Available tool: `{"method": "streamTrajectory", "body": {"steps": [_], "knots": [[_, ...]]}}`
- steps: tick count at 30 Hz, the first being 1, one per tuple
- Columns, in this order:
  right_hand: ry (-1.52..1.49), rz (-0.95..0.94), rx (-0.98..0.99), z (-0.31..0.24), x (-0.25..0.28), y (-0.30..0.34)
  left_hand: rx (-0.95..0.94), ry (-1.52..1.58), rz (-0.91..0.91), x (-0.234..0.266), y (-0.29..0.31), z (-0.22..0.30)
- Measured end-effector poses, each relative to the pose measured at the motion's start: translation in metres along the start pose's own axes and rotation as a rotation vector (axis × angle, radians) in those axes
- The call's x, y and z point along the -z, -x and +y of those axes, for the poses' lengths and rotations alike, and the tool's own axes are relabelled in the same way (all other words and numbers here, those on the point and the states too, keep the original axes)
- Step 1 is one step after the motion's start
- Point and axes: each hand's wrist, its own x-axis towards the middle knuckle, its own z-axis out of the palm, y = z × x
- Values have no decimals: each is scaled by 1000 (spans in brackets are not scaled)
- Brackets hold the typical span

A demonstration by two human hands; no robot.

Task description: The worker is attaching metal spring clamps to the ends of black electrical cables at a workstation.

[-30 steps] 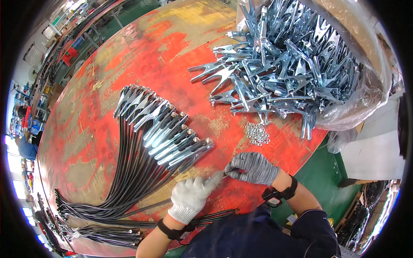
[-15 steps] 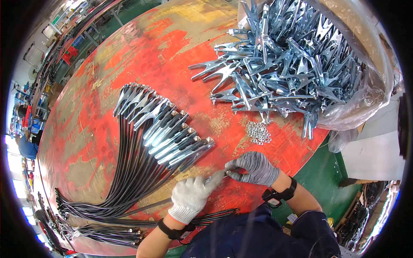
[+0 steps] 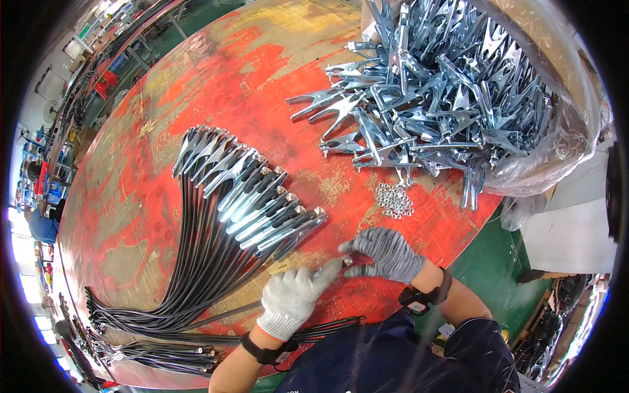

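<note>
My left hand (image 3: pixel 288 300), in a white knitted glove, is closed around the end of a black cable (image 3: pixel 242 309), thumb and forefinger pressed together. A small shiny metal end (image 3: pixel 346 261) sticks out past those fingertips; the rest is hidden in the glove. My right hand (image 3: pixel 388 255), in a grey striped glove, has its thumb and forefinger parted on either side of that metal end, with nothing visible gripped. Beyond it lies a small cluster of metal nuts (image 3: pixel 394 201). To the left, spring clamps (image 3: pixel 262 219) fitted to black cables (image 3: pixel 190 262) lie in a slanting row.
A large heap of loose metal clamps (image 3: pixel 432 98) spills from a plastic-lined box (image 3: pixel 570 124) at far right. More cables with bare metal ends (image 3: pixel 196 354) lie along the near left edge. The worn red tabletop (image 3: pixel 151 183) ends at right above a green floor (image 3: pixel 504 262).
My right thumb and forefinger have come apart, uncovering the small metal end. My left hand has stayed nearly still with its hold on the cable.
</note>
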Motion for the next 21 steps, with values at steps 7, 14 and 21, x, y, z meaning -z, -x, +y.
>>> {"method": "streamTrajectory", "body": {"steps": [7,14,21], "knots": [[-85,-87,-26,12,-7,9,4,-7,46,0,-1,1],[-42,-146,-75,-7,16,10,18,-7,50,-1,0,-1],[-394,-260,-256,-11,21,28,18,-9,81,-2,-2,3]]}}
